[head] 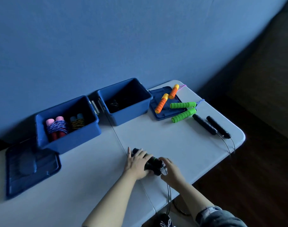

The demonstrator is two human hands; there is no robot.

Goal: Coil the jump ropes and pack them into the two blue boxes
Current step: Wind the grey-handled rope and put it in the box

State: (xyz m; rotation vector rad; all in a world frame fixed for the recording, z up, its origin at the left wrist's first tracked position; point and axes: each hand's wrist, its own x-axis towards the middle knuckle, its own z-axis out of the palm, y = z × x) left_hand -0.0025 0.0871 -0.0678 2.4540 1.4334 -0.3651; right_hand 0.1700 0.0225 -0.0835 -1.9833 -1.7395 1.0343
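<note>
A pair of black jump-rope handles with a green band (153, 162) lies at the table's front middle. My left hand (136, 164) grips them from the left. At their right end my right hand (170, 170) pinches the thin cord (169, 194), which hangs over the table's front edge. The left blue box (90, 135) holds a coiled pink-handled rope (57, 126) and a coiled blue-handled rope (77, 122). The right blue box (131, 115) shows a dark rope at its bottom.
A blue lid (30, 169) lies front left. Another lid (166, 112) at the back right carries orange handles (162, 103). Green handles (183, 110) and black handles (212, 126) lie beside it, cords trailing off the white table (90, 177).
</note>
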